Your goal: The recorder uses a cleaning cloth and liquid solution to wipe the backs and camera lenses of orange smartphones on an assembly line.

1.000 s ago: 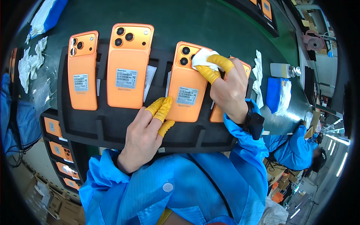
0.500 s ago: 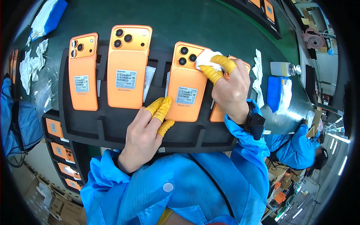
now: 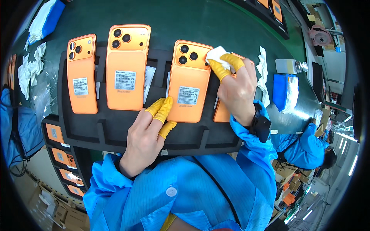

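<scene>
My right hand, yellow cots on its fingers, pinches a folded white wipe. The wipe is against the upper right edge of an orange smartphone, which lies back up with three camera lenses and a printed label. At that phone's lower left corner, my left hand grips its edge with cot-covered fingers and thumb. A partly hidden orange smartphone lies under my right hand. To the left are a second phone and a third phone, both back up.
The phones rest on a black slotted tray on a green table. Crumpled tissue and blue tissue packs lie at the sides, with a dispenser bottle at right. More phones sit in a rack at lower left. A person in blue sits at right.
The wipe has shifted slightly from beside the camera area to the phone's upper right edge. My left hand stays at the lower corner. The whole view has moved a little.
</scene>
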Tool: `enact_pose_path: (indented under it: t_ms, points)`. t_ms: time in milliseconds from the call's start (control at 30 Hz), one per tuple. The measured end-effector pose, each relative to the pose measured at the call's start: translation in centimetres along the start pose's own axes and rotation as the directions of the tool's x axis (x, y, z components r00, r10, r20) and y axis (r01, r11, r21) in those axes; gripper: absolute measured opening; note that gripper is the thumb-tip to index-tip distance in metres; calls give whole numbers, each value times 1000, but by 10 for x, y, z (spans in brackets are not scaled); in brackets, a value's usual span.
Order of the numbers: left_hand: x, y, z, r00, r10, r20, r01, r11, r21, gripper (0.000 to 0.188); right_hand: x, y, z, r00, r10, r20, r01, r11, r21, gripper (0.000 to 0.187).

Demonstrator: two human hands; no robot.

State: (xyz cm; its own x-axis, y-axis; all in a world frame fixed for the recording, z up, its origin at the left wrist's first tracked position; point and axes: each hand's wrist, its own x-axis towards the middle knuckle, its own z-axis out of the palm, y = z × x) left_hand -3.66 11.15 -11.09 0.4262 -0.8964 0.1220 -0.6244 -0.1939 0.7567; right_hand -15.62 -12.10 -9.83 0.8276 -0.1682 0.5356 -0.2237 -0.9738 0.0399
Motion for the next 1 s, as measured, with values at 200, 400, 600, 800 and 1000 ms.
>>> enact_pose_path:
  t_ms: [200,400,600,800,1000]
  points:
    - [-1,1,0,1000,4,-11,-4,1000,11,51,-9,-18,-6,999,-27,47,24,997,67,31]
    - [-3,-1,-3,1000,-5,-1,5,1000,14,52,-8,-20,-7,998,-46,47,43,997,59,26]
    - [0,3,-15,990,45,132,-40,999,-37,59,-26,20,-41,991,130,-45,-135,981,-138,26]
    - [-7,9,-14,985,12,174,17,987,-161,61,-73,162,-103,862,416,-289,-501,621,-602,31]
    - [-14,11,-2,983,143,113,-105,951,-290,53,-107,204,-98,835,493,-245,-539,640,-547,42]
